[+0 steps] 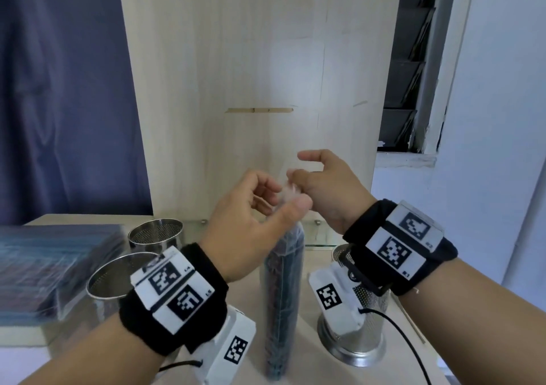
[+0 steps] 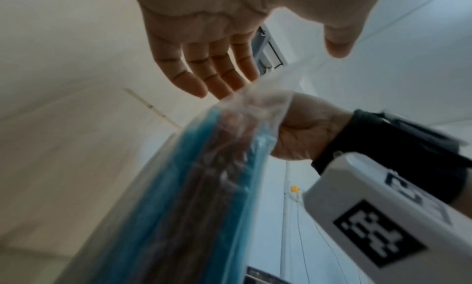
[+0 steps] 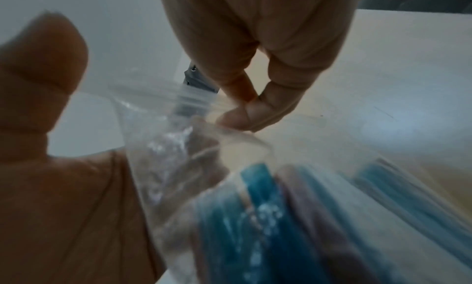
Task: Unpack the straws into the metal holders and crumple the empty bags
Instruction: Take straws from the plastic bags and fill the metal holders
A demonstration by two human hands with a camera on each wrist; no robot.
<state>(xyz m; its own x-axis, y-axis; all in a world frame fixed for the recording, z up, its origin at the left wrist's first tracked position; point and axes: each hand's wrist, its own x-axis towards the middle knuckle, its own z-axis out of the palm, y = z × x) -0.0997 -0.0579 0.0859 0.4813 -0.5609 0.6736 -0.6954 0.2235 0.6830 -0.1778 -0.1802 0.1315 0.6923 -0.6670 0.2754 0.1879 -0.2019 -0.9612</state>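
Note:
A clear bag of blue and dark straws stands upright mid-table, its top pulled up between both hands. My left hand pinches one lip of the bag mouth; its fingertips press the film in the right wrist view. My right hand holds the other side, with film lying across its palm, thumb and index finger sticking out free. The straws fill the bag up to its neck. Two empty perforated metal holders stand left; a third stands right, partly hidden by my right wrist.
A flat stack of bagged straws lies at the left edge of the table. An upright pale wood panel backs the table. A window is at the far right. A black cable trails past the right holder.

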